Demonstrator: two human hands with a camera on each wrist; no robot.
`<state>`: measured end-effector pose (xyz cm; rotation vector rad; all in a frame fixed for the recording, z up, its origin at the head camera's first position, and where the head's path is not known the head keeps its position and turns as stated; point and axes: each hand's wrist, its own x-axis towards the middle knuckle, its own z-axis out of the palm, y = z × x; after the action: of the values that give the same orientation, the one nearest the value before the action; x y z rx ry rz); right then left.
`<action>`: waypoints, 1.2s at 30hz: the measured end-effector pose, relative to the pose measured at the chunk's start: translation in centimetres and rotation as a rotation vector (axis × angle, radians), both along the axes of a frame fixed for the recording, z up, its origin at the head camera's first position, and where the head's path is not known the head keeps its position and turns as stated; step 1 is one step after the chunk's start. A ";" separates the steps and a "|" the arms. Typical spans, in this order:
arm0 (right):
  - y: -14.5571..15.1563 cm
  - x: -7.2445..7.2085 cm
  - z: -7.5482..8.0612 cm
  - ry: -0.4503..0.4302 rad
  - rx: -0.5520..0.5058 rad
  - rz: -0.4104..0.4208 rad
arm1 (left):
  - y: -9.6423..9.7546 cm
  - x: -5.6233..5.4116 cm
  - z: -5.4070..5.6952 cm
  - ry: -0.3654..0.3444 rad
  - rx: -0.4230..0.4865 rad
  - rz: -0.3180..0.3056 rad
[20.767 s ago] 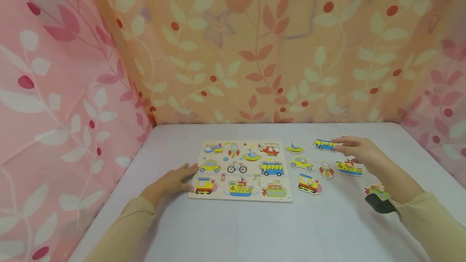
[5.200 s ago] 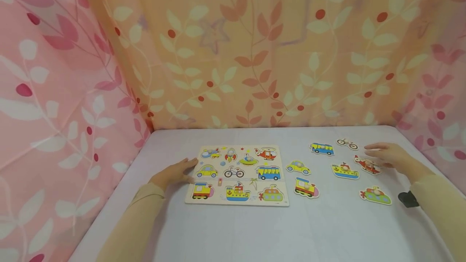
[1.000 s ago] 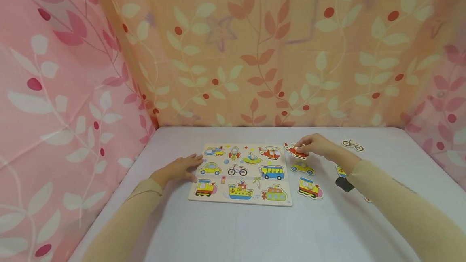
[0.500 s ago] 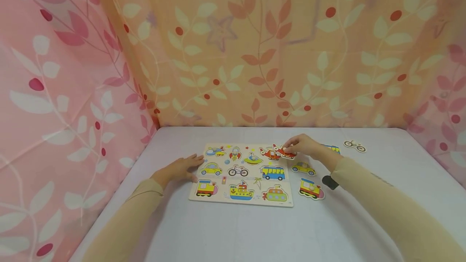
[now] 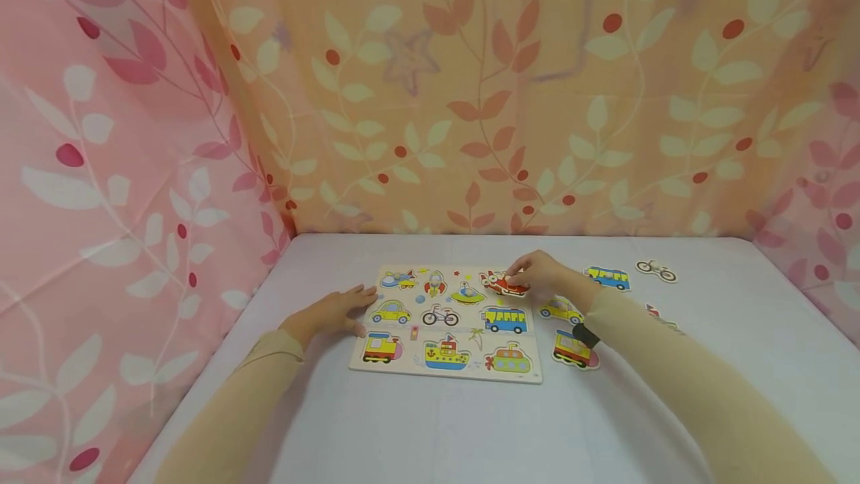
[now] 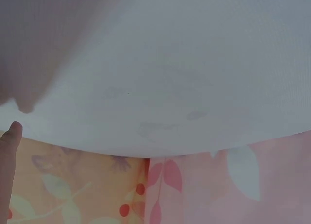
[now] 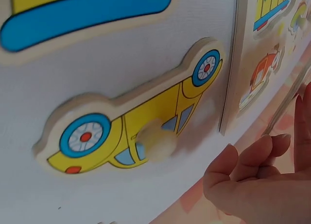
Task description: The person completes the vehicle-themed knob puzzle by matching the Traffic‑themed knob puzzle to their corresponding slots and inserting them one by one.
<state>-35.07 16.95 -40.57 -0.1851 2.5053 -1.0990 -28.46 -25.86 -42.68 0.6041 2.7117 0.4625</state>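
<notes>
Head view: white table (image 5: 437, 432), floral cloth (image 5: 376, 95) around; right fingers (image 5: 521, 268) apparently pinch helicopter piece (image 5: 514, 290), left fingers (image 5: 356, 295) apart.

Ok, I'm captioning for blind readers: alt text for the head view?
A person's right grip holds a red helicopter piece over a vehicle puzzle board; the left grip is at its left edge. Loose vehicle pieces lie to the right.

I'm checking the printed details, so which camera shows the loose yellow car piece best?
The right wrist view: the yellow car piece appears large and close, its outline whole, though upside down. The head view shows it small; the left wrist view doesn't show it.
</notes>
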 end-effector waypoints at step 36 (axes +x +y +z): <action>-2.8 -2.6 -1.8 -0.009 0.108 -0.089 | 0.3 0.3 0.3 -0.008 -0.004 0.013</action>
<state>-37.67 14.18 -42.35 -0.0383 2.5785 -0.9919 -28.19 -25.55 -42.42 0.5829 2.7093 0.4614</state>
